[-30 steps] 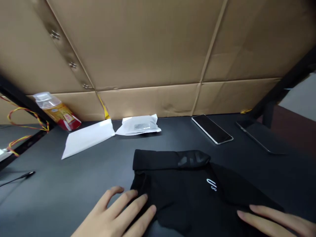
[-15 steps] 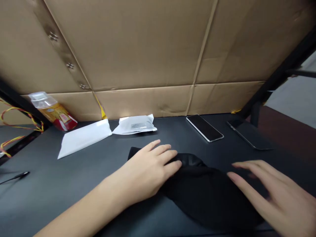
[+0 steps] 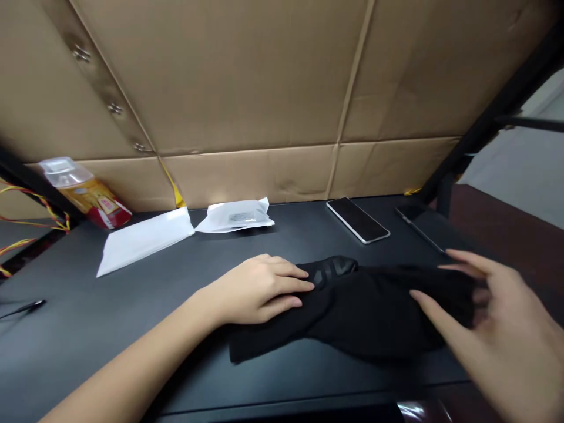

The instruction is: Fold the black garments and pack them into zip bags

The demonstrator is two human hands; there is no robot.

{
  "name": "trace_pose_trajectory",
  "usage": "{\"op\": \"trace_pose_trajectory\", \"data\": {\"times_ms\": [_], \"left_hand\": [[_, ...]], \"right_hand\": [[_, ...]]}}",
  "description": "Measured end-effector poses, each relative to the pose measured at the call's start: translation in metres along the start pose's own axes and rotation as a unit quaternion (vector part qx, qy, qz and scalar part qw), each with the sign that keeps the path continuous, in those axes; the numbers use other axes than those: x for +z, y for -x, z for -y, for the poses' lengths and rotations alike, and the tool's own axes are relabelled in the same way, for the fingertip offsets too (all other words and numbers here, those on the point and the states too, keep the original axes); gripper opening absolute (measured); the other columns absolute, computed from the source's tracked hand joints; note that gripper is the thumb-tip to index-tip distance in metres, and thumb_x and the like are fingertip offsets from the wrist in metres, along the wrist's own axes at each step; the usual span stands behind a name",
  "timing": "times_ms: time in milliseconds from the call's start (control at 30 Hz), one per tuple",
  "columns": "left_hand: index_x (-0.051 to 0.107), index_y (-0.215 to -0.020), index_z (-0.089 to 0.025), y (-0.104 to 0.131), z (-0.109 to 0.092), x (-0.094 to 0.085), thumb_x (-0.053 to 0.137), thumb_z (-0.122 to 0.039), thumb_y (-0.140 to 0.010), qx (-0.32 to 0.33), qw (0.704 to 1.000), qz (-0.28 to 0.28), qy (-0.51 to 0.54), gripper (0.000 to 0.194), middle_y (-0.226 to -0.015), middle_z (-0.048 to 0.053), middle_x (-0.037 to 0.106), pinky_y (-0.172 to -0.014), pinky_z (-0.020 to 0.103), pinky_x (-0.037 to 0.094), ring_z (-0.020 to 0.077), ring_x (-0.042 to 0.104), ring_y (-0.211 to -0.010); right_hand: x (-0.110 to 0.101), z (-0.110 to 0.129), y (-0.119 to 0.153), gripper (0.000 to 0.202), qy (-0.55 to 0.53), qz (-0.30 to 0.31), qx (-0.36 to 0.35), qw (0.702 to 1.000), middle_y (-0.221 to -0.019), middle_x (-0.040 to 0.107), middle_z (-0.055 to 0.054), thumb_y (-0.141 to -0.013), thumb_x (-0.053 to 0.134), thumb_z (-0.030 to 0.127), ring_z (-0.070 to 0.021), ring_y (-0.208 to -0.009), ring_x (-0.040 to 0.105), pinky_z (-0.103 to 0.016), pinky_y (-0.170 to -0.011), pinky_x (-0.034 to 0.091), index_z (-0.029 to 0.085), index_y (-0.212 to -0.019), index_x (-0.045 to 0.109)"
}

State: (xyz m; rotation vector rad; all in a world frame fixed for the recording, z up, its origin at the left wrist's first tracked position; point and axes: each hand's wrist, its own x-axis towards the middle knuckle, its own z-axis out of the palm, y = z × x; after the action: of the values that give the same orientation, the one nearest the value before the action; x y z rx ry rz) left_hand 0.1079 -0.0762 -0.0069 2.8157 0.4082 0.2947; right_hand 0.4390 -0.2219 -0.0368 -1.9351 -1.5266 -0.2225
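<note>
A piece of black cloth (image 3: pixel 374 311) lies bunched and stretched sideways on the dark table. It has a shinier, patterned patch near its upper edge; what kind of item it is I cannot make out. My left hand (image 3: pixel 268 288) rests flat on its left part, fingers extended to the right and palm down. At the cloth's right end is my right hand (image 3: pixel 497 317), thumb and index finger spread wide and the other fingers loosely curled. Its thumb tip overlaps the cloth in view; motion blur hides whether it touches.
Behind the cloth lie a phone (image 3: pixel 358 220), a second dark phone-like slab (image 3: pixel 420 226), a white pouch (image 3: pixel 238 215) and a flat white sleeve (image 3: pixel 145 241). A red-yellow bottle (image 3: pixel 90 194) leans at back left. Cardboard (image 3: pixel 247 76) walls the rear. A black cable (image 3: pixel 26 308) lies left.
The cloth has been turned and spread out, its left end now extending below my left hand. My left hand lies flatter, and my right hand has opened wider around the cloth's right end.
</note>
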Motion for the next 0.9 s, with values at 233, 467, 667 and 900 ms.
{"op": "trace_pose_trajectory", "data": {"times_ms": [233, 467, 667, 900], "left_hand": [[0.077, -0.120, -0.023, 0.002, 0.006, -0.002, 0.053, -0.029, -0.109, -0.032, 0.997, -0.062, 0.022, 0.027, -0.123, 0.007, 0.079, -0.097, 0.036, 0.053, 0.0220, 0.073, -0.113], [0.076, -0.105, -0.021, 0.005, 0.020, -0.005, 0.051, -0.030, -0.110, -0.046, 0.990, -0.132, 0.015, 0.027, -0.103, 0.005, 0.079, -0.088, 0.034, 0.051, 0.0197, 0.072, -0.096], [0.074, -0.098, -0.021, 0.006, 0.020, -0.005, 0.054, -0.028, -0.107, -0.055, 0.981, -0.188, -0.011, 0.023, -0.094, 0.004, 0.078, -0.084, 0.035, 0.050, 0.0202, 0.070, -0.088], [0.072, -0.094, -0.021, 0.006, 0.018, -0.006, 0.055, -0.027, -0.106, -0.111, 0.955, -0.275, 0.014, 0.022, -0.092, 0.003, 0.076, -0.086, 0.036, 0.051, 0.0201, 0.069, -0.089]], "right_hand": [[0.025, 0.105, 0.007, 0.059, -0.124, 0.161, -0.272, 0.941, -0.126, 0.076, -0.009, -0.104, 0.060, 0.033, -0.0339, -0.105, 0.073, -0.051, -0.087, 0.061, 0.039, -0.160, 0.044], [0.017, 0.034, 0.021, 0.038, -0.165, -0.003, 0.077, 0.983, -0.104, 0.078, -0.006, -0.101, 0.058, 0.059, -0.0248, -0.084, 0.074, -0.036, -0.072, 0.061, 0.029, -0.118, 0.072], [0.031, 0.051, 0.021, 0.046, -0.052, 0.142, 0.037, 0.988, -0.119, 0.072, -0.009, -0.095, 0.058, 0.069, -0.0264, -0.085, 0.075, -0.039, -0.068, 0.060, 0.025, -0.104, 0.072], [0.026, 0.120, -0.003, 0.015, 0.005, 0.050, -0.107, 0.993, -0.108, 0.069, -0.010, -0.097, 0.059, 0.030, -0.0299, -0.084, 0.072, -0.038, -0.063, 0.052, 0.025, -0.112, 0.057]]}}
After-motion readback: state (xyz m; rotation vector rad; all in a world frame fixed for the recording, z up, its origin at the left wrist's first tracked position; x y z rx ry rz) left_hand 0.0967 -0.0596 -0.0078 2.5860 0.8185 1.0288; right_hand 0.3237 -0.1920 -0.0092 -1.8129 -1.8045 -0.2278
